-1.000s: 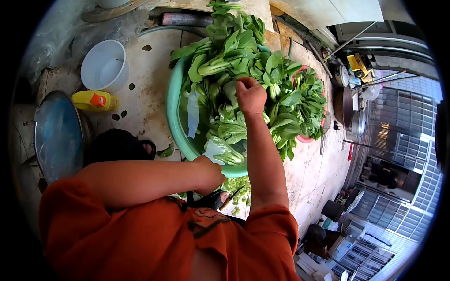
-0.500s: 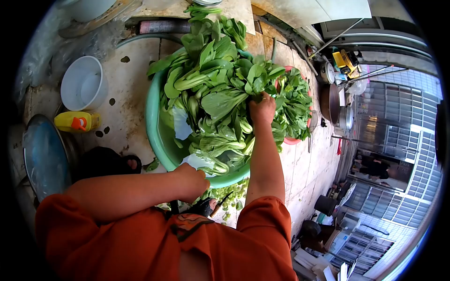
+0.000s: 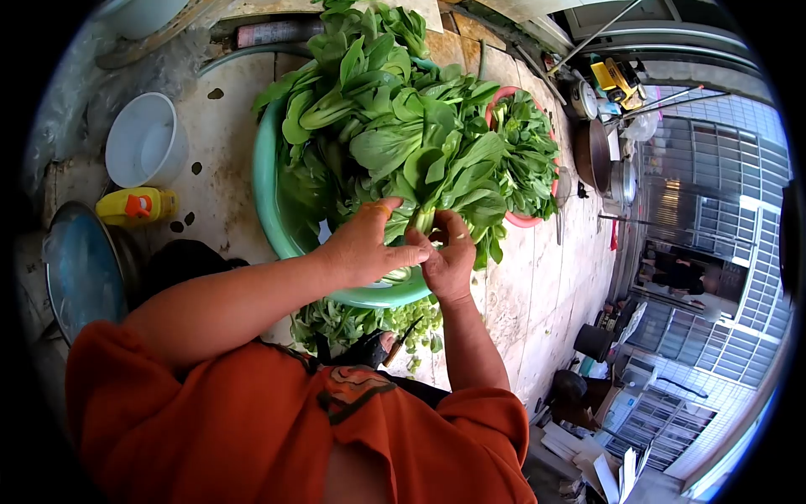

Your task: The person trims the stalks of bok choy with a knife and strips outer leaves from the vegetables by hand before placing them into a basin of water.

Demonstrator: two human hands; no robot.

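Observation:
A leafy bok choy [image 3: 462,179] is in my right hand [image 3: 445,259], its pale base between my fingers and its leaves pointing away from me. My left hand [image 3: 363,244] is beside that base, thumb and fingers spread apart, the thumb close to my right fingers. Whether it touches the stem I cannot tell. Both hands are over the near side of a green basin [image 3: 267,181] heaped with more bok choy [image 3: 382,92]. The basin's lower contents are partly hidden by leaves and my hands.
Right of the basin stands a red basin [image 3: 525,222] of greens. Loose leaves [image 3: 340,321] lie on the floor before me. To the left are a white bucket [image 3: 147,141], a yellow bottle [image 3: 138,206] and a metal basin [image 3: 88,269]. A person [image 3: 680,275] is in the far background.
My right hand has drawn back toward me with a bok choy in it. My left hand has risen from the basin's near rim to beside it, its fingers now spread.

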